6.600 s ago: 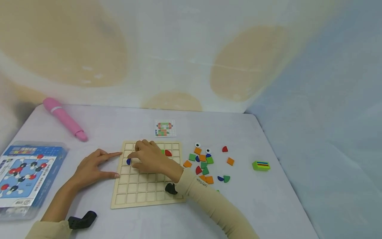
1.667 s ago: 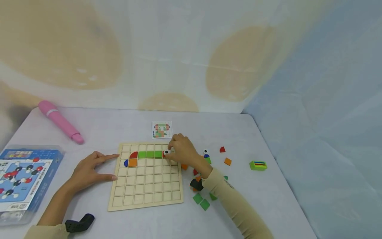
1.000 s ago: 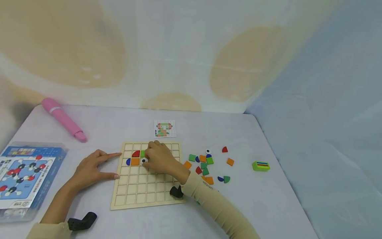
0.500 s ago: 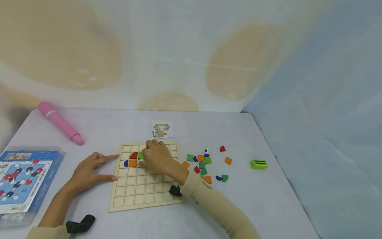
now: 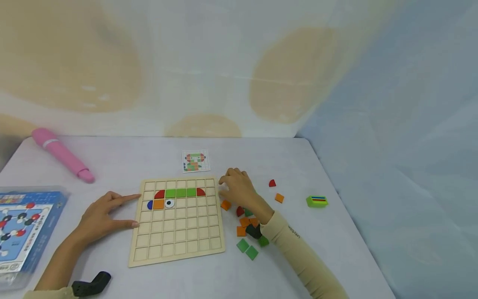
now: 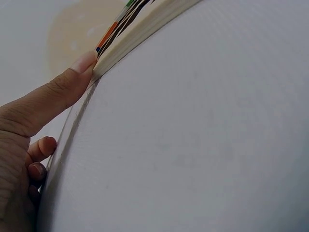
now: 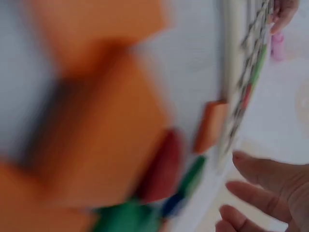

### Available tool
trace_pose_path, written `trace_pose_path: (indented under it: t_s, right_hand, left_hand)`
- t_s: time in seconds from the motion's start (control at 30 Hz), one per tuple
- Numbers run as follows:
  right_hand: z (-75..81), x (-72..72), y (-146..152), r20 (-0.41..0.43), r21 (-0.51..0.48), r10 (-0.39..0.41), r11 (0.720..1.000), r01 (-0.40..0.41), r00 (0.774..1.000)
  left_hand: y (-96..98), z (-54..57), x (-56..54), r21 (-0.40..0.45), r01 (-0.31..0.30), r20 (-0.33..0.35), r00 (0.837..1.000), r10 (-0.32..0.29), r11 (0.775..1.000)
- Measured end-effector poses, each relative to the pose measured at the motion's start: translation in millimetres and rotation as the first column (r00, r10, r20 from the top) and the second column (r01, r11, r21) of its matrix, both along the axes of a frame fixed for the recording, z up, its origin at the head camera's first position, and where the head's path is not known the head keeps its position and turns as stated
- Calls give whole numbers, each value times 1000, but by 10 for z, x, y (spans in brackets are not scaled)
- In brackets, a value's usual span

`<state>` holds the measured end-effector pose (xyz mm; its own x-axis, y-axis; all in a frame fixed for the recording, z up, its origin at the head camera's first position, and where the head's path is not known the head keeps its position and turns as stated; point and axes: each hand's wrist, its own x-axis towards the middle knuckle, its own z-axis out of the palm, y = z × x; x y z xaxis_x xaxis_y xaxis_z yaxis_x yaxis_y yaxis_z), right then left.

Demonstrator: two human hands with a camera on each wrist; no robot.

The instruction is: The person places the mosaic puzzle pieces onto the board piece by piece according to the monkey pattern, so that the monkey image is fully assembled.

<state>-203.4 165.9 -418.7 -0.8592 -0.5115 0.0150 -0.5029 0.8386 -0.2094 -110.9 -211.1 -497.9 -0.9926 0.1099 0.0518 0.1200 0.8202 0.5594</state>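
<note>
A wooden grid board (image 5: 179, 236) lies on the table. Its upper row has a red quarter-round (image 5: 159, 194), several green squares (image 5: 181, 192) and another red quarter-round (image 5: 201, 192). Below them sit a blue half-round (image 5: 150, 204), an orange square (image 5: 158, 204) and a white eye piece (image 5: 169, 203). My left hand (image 5: 98, 216) touches the board's left edge with straight forefinger and thumb (image 6: 83, 63). Just right of the board, my right hand (image 5: 240, 189) hovers over loose pieces, partly hiding them. In the right wrist view its thumb and fingers (image 7: 258, 193) are apart, holding nothing.
A pattern card (image 5: 196, 161) lies behind the board. Loose orange squares (image 5: 241, 231) and green squares (image 5: 252, 252) are scattered to the right, with a small green block (image 5: 317, 201) farther out. A pink cylinder (image 5: 63, 155) and a boxed molecule set (image 5: 26, 232) are at left.
My right hand has brought the eye piece from the right into the cell beside the orange square, let go, and moved back right over the loose pieces. My left hand stays at the board's edge.
</note>
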Motion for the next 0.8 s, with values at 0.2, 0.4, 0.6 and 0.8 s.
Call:
trace_pose_path:
  t_s: [0.2, 0.4, 0.6, 0.8]
  right_hand:
    - [-132, -38, 358, -65, -25, -249, 968, 248, 966]
    - [-143, -45, 607, -53, 37, -403, 914, 405, 914]
    - [-157, -56, 685, -45, 71, -426, 901, 428, 904]
    - [-160, -83, 684, -16, 82, -417, 905, 417, 909]
  left_hand:
    - [-31, 6, 25, 13, -6, 4, 1000, 6, 1000]
    - [-22, 9, 20, 18, -7, 4, 1000, 7, 1000]
    - [-6, 17, 13, 19, -5, 10, 1000, 5, 1000]
    - [7, 16, -2, 16, 3, 13, 1000, -3, 1000]
